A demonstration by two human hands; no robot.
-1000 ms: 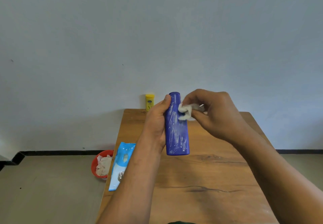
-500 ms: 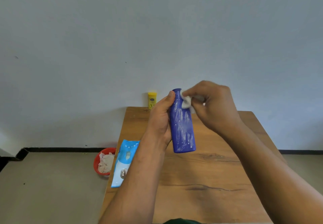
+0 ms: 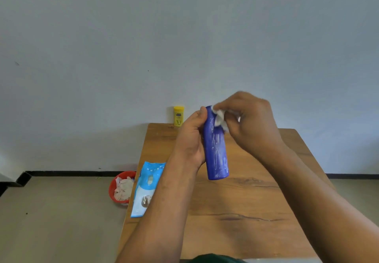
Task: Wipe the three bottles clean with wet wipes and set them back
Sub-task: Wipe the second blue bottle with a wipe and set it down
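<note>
I hold a blue bottle (image 3: 216,154) above the wooden table (image 3: 242,217), nearly upright and leaning slightly left at the top, streaked with white smears. My left hand (image 3: 189,141) grips its left side, thumb near the top. My right hand (image 3: 249,122) pinches a crumpled white wet wipe (image 3: 220,119) against the bottle's upper end. A small yellow bottle (image 3: 178,116) stands at the table's far edge by the wall. I see no third bottle.
A light-blue wet wipes pack (image 3: 146,188) lies flat at the table's left edge. On the floor to its left sits a red bowl (image 3: 113,188) holding used wipes. A grey wall stands right behind the table.
The wipe has travelled from the bottle's upper side up to its top end. Bottle and both hands have risen slightly, and the bottle's base has swung a little to the right.
</note>
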